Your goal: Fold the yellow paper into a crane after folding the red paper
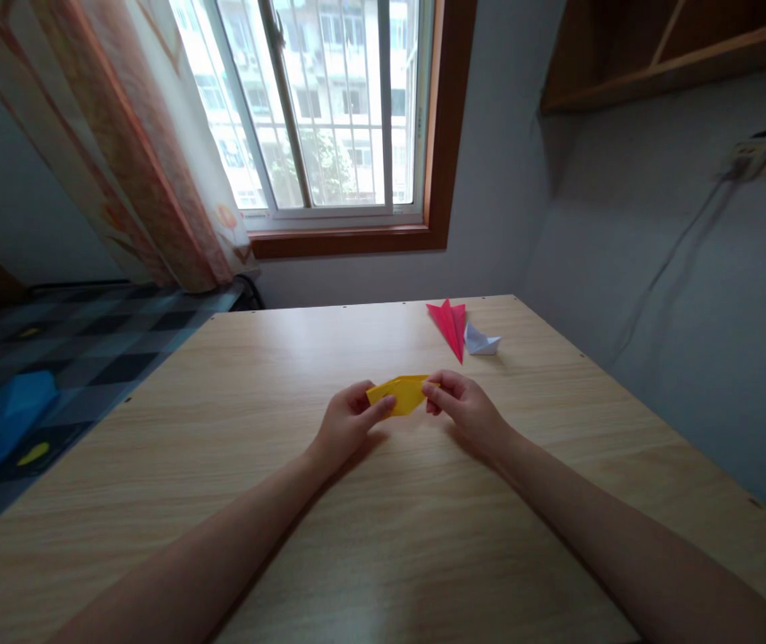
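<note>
A small piece of folded yellow paper (407, 396) is held between my two hands, just above the wooden table (276, 537). My left hand (351, 419) pinches its left end, the thumb lying across the front face. At the right end, the thumb and fingertips of my right hand (462, 402) close on the corner. The paper has several flat sides and a folded upper edge. Beyond my right hand lie a red paper plane (450, 327) and a white paper boat (480, 341).
On the left is a bed with a checked cover (101, 335), with a blue item (4, 420) on it. A curtain (134, 143) hangs beside the barred window (329, 107). A wooden shelf (678, 63) and a cable (665, 259) are on the right wall.
</note>
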A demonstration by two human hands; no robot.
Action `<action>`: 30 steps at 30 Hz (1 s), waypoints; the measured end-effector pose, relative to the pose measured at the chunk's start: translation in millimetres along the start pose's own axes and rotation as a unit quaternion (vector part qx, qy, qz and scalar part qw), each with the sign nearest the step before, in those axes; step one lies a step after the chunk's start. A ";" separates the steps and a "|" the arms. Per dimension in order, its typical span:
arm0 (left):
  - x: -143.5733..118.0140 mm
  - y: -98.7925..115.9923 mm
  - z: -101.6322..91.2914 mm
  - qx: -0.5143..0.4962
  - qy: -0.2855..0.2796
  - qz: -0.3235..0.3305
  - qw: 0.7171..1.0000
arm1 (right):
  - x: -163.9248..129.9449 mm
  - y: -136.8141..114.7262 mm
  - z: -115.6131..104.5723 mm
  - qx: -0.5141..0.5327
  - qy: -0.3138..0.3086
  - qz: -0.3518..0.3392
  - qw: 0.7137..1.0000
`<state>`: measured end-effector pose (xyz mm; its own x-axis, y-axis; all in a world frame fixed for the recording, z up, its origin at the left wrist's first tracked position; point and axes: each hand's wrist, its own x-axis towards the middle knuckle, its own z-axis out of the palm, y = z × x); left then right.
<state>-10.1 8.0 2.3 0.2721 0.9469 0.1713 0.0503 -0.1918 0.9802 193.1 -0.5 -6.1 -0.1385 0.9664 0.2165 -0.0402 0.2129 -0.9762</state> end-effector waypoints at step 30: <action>7.2 -12.2 -7.3 -0.275 -0.045 -0.148 0.949 | -3.4 -3.6 4.9 -0.042 -0.048 -0.033 0.997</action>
<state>-15.7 19.0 -7.7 0.4073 0.9072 -0.1052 -0.3653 0.2674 0.8916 188.9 -5.2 -3.2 -0.2326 0.9323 0.2771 0.0309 0.2919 -0.9559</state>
